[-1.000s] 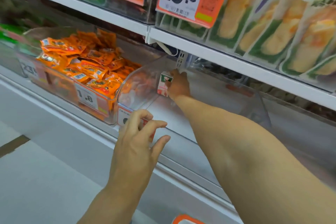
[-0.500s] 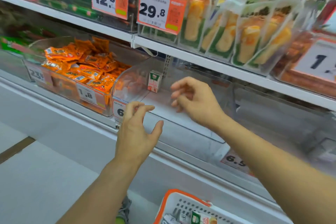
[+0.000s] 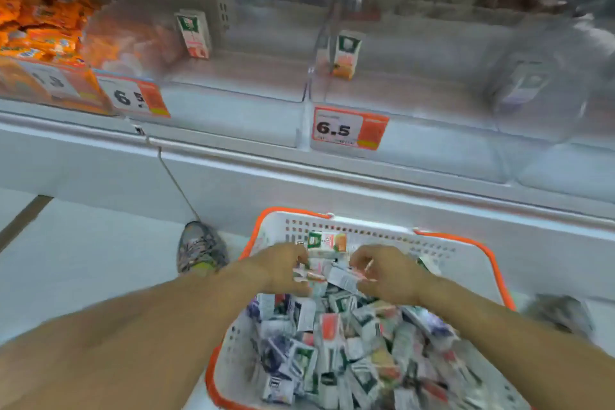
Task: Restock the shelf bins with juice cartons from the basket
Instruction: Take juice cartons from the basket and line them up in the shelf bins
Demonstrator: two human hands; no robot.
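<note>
A white basket [image 3: 392, 238] with an orange rim stands on the floor, heaped with several small juice cartons [image 3: 336, 343]. Both my hands are down in its far end. My left hand [image 3: 283, 268] curls around a pinkish carton [image 3: 307, 273]. My right hand [image 3: 387, 273] pinches a white carton [image 3: 342, 278] lying between the hands. Above, three clear shelf bins each hold one upright carton: a pink one [image 3: 194, 33] in the left bin [image 3: 233, 110], an orange one [image 3: 346, 53] in the middle bin [image 3: 432, 133], and a blurred purple one [image 3: 527, 83] on the right.
Orange snack packets [image 3: 40, 20] fill the bin at far left. Price tags reading 6.5 [image 3: 349, 128] hang on the bin fronts. My shoe [image 3: 199, 248] stands left of the basket, close to the white freezer edge [image 3: 332, 176] below the shelf.
Both hands dropped from the left shelf bin down into the basket and closed on cartons. The pink carton stays behind in the bin. The view tilted down.
</note>
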